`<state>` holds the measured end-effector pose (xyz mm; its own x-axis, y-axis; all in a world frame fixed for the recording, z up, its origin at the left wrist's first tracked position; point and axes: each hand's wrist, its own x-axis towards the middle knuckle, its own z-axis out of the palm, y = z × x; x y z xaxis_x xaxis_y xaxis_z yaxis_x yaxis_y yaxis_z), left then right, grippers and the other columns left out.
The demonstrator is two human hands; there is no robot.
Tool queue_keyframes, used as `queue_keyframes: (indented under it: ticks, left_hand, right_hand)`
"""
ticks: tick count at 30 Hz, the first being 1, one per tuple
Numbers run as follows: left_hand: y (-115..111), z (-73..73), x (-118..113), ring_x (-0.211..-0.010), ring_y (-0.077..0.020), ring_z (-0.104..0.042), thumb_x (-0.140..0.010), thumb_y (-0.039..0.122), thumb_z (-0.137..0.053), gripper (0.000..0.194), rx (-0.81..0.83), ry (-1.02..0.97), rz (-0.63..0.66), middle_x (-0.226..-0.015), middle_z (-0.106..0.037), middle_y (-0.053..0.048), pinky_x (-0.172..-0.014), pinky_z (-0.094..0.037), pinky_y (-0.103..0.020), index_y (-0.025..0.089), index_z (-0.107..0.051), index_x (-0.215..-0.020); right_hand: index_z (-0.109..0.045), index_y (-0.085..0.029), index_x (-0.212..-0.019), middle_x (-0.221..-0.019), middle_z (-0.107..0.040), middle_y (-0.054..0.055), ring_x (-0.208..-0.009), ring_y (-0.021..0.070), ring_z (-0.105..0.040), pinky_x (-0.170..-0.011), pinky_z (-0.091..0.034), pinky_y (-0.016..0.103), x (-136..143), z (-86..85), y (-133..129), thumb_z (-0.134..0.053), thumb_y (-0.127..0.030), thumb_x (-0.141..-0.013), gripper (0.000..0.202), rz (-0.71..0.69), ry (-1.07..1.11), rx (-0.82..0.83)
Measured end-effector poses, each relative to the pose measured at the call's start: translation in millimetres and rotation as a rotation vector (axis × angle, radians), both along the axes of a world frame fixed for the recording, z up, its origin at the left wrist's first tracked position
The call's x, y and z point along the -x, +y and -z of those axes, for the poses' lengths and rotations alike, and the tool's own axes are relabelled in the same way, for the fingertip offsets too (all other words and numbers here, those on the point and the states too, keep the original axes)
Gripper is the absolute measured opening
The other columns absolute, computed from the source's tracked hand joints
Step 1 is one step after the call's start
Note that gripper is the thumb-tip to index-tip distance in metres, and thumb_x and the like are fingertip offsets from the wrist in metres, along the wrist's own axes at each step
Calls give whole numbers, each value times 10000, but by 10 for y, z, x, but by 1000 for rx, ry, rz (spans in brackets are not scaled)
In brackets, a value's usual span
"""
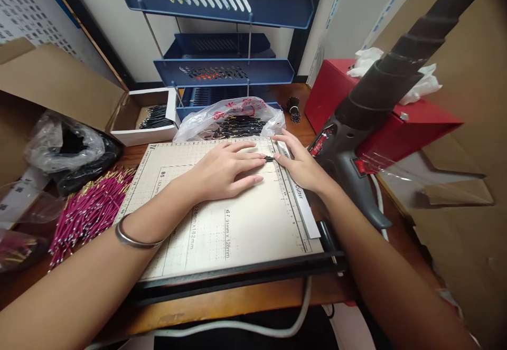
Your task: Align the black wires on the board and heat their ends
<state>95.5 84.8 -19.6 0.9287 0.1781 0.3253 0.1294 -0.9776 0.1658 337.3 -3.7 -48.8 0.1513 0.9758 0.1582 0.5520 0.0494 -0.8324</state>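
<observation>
Presently, the left hand (227, 173) rests on the paper cutter (261, 228), fingers loosely spread, one tip at a small black piece (269, 158) near its right edge. The right hand (299, 165) curves over that edge, grip indeterminable. Room opens toward the cutter's near edge; magenta wires (89, 207) crowd its left.

Smooth cutting board (257, 228); shiny metal bangle (137, 243); glossy plastic bag (198, 124)

Your head carries the camera, which faces forward and down from above the near edge of the cutter (253, 226). It looks from close by: your left arm (99, 265) enters from 8 o'clock, your right arm (372, 239) from 4, and the rack (265, 72) stands farther off at 12.
</observation>
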Motion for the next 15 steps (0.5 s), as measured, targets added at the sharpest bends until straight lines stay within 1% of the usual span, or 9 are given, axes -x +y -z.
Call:
queue_keyframes:
  ticks: [2, 5, 7, 10, 12, 15]
  left_hand:
    - [-7, -11, -5, -1486, -377, -591, -1116, 482, -511, 465, -4, 15, -6, -1461, -735, -90, -1155, -509, -603, 205, -749, -1404]
    - [-5, -17, -13, -1492, -379, -586, -1117, 473, -505, 471, 3, 27, -17, -1458, -738, -89, -1173, -507, -607, 191, -746, -1408]
    - [0, -15, -16, -1502, -374, -577, -1115, 470, -512, 474, 16, 26, -20, -1465, -733, -84, -1201, -498, -596, 186, -739, -1420]
    - [4, -5, -19, -1505, -361, -577, -1112, 462, -523, 462, 29, 22, -16, -1469, -732, -68, -1231, -489, -571, 195, -742, -1417]
    - [2, -1, -19, -1498, -355, -584, -1111, 456, -526, 449, 27, 22, -12, -1464, -736, -60, -1230, -494, -563, 203, -749, -1407]
    - [-1, 1, -16, -1500, -349, -583, -1110, 445, -535, 435, 27, 12, -5, -1463, -738, -59, -1227, -502, -563, 206, -753, -1402]
  right_hand:
    - [-664, -239, -1276, -1779, -363, 146, -1701, 288, -290, -1397, -193, 589, 17, 5, -5, -643, -292, -935, 346, 45, 24, -6]
    - [-673, -222, -1026, -1733, -432, 174, -1678, 305, -341, -1379, -213, 613, 56, -28, -34, -614, -308, -949, 130, 84, -2, -1]
    - [-649, -220, -934, -1710, -463, 182, -1660, 314, -373, -1372, -222, 620, 74, -65, -62, -606, -310, -949, 101, 88, -50, -19]
    - [-632, -221, -908, -1704, -466, 189, -1651, 317, -389, -1365, -245, 614, 79, -111, -97, -625, -242, -891, 28, 77, -97, -36]
    - [-626, -220, -906, -1700, -467, 193, -1650, 318, -390, -1364, -249, 613, 75, -123, -108, -619, -200, -855, 55, 70, -107, -29]
    - [-630, -222, -910, -1695, -473, 186, -1646, 321, -398, -1361, -256, 621, 70, -120, -115, -602, -198, -852, 69, 59, -104, -22]
